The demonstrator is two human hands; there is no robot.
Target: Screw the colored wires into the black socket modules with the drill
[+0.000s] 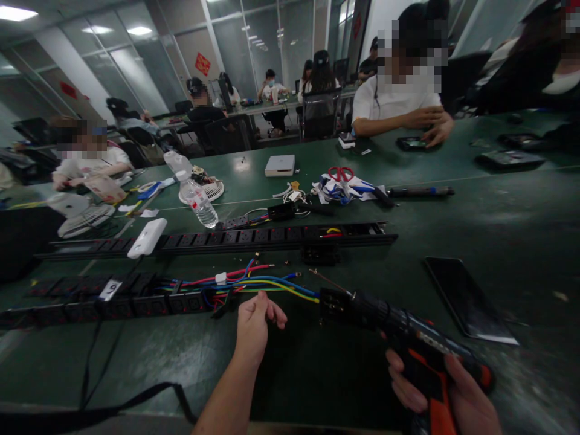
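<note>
My right hand (435, 386) is wrapped round the orange-and-black grip of a cordless drill (408, 326), which points left. Its front end is at a small black socket piece (333, 305); whether the bit touches it I cannot tell. Blue and yellow-green wires (281, 284) run from that piece to the opened end of a black power strip (154, 307). My left hand (254, 326) is just in front of the wires with its fingers curled; anything between them is hidden. A red wire (244, 270) with a bare end lies behind.
Behind lies a longer black power strip (203, 238) with a white block (147, 237) on it. A water bottle (199, 202), red-handled scissors (341, 174) and a white box (280, 165) stand farther back. At right lies a phone (466, 299). Co-workers sit across the table.
</note>
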